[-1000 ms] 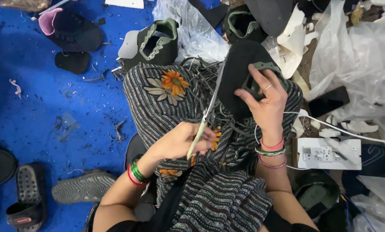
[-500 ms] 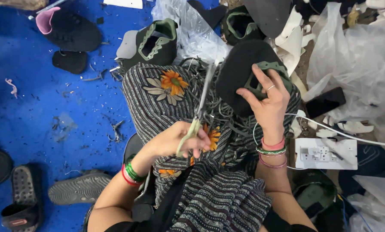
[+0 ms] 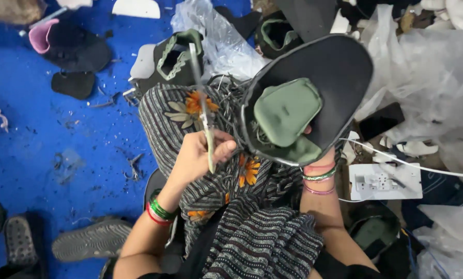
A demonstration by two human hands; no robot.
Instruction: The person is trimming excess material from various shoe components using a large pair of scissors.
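Observation:
My left hand [image 3: 195, 157] is closed around the green handles of a pair of scissors [image 3: 203, 111], whose blades point up and away from me. My right hand [image 3: 322, 157] is almost hidden behind a black shoe upper [image 3: 340, 72] that it holds up close to the camera. The upper's green padded tongue [image 3: 286, 111] faces me. Both wrists wear coloured bangles. The scissors are just left of the upper and do not touch it.
A striped cloth with orange flowers [image 3: 180, 113] covers my lap. Another black and green shoe upper [image 3: 172, 62] lies ahead on the blue floor [image 3: 45, 144]. Clear plastic bags [image 3: 221, 41], a white power strip [image 3: 384, 181], a black phone [image 3: 381, 120] and a grey sole [image 3: 87, 240] surround me.
My right hand lifted the shoe upper and turned it toward the camera, so it now hides the hand. The scissors swung left and more upright, away from the upper.

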